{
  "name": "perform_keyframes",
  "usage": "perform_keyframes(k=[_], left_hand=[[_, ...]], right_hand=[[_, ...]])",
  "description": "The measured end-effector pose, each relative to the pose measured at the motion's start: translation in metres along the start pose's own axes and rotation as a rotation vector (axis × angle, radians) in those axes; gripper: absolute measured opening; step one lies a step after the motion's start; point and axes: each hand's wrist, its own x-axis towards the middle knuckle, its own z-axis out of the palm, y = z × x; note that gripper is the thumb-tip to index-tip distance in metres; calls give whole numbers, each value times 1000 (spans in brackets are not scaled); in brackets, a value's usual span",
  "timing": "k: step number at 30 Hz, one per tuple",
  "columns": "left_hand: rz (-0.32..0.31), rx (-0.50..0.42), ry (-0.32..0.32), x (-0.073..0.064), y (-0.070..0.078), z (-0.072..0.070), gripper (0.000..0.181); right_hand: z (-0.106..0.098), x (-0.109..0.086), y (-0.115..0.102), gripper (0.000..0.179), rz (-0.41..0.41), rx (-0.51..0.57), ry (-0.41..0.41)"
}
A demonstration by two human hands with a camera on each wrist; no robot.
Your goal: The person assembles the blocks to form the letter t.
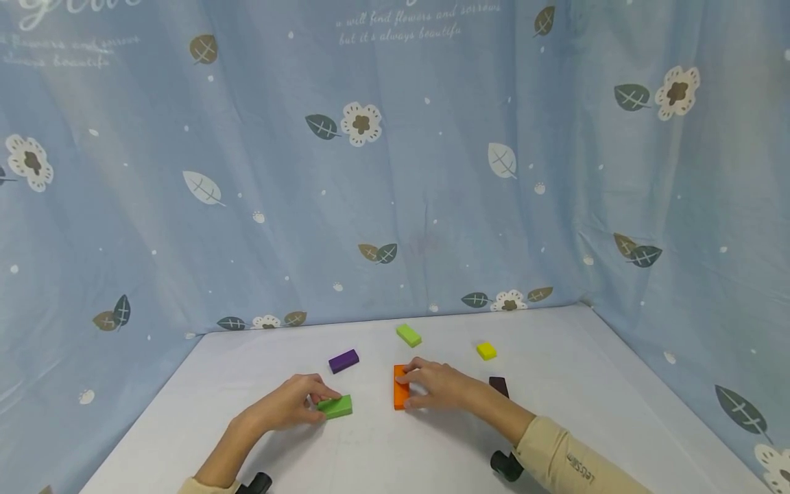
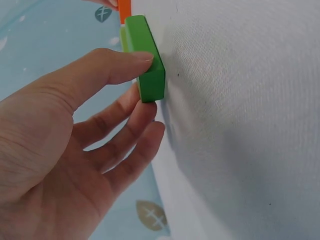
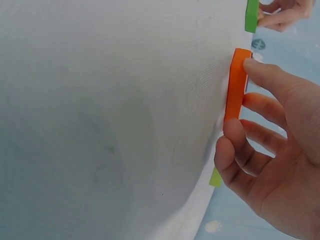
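My left hand [image 1: 290,405] pinches a green rectangular block [image 1: 336,407] by its left end, left of the table's middle. In the left wrist view the thumb lies on one face of the green block [image 2: 150,57], with fingers at its other side. To the right, an orange rectangular block [image 1: 399,392] stands lengthwise away from me. My right hand [image 1: 439,385] holds it from the right. Seen from the right wrist, the thumb is near one end of the orange block [image 3: 237,85] and fingertips are along its side and other end. A gap separates the two blocks.
Farther back on the white table [image 1: 382,453] lie a purple block [image 1: 343,361], a lime green block [image 1: 409,335] and a small yellow block [image 1: 486,350]. A dark block [image 1: 497,384] is partly hidden by my right forearm. A blue patterned curtain [image 1: 432,192] borders the table.
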Motion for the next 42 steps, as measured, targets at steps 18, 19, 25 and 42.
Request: perform_keyframes(k=[18, 19, 25, 42], left_hand=[[28, 9, 47, 11, -10, -4, 40], [30, 3, 48, 12, -11, -5, 39], [22, -24, 42, 17, -13, -7, 38], [42, 24, 32, 38, -17, -4, 40]], right_hand=[[2, -1, 0, 50, -21, 3, 12], [2, -1, 0, 50, -20, 2, 13], [2, 0, -1, 49, -19, 17, 16], [3, -2, -1, 48, -14, 15, 30]])
